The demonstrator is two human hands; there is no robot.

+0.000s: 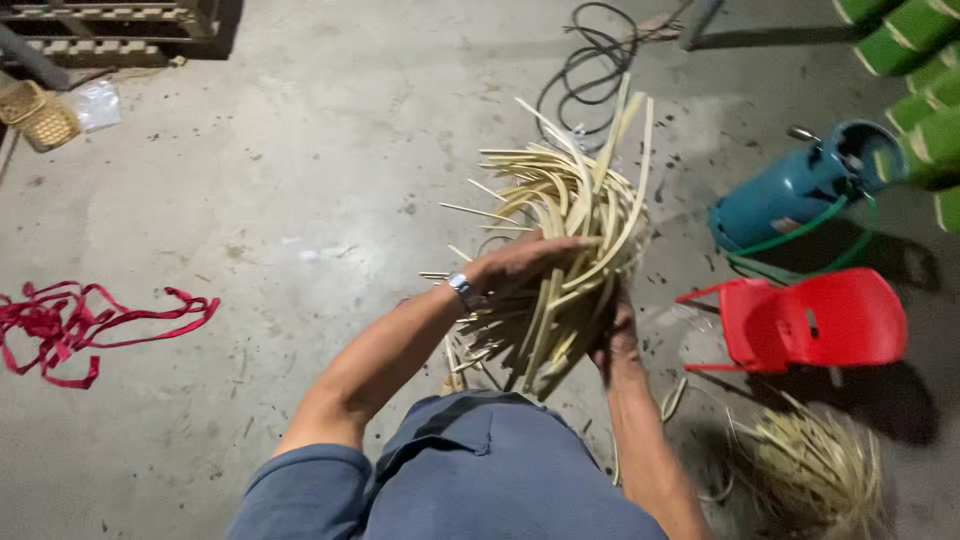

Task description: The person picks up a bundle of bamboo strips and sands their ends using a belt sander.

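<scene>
1. A bundle of pale bamboo strips (565,250) sits in mid-air above the concrete floor (300,200), in front of my chest, held between both hands. The strips curve and splay out at the top; loose ends stick out to the left.
2. My left hand (520,265) lies across the front of the bundle, fingers (570,243) laid flat over the strips and pressing on them. A wristwatch (462,290) shows on that wrist.
3. My right hand (615,340) grips the bundle from below and behind; its fingers are wrapped into the strips and mostly hidden, closed on the bundle.
4. A blue sleeve and shirt fill the bottom edge of the view.
5. On the floor at lower right lies a second heap of strips (815,470).
6. Just above that heap, a red plastic chair (810,320) lies tipped over.
7. Beyond the chair, a teal gas cylinder (800,185) with a green hose (790,245).
8. Green bamboo poles (915,60) at upper right.
9. A black cable (590,65) coils beyond the bundle.
10. Far left: red strap (70,325) on the floor; a small woven basket (40,115) at upper left.
</scene>
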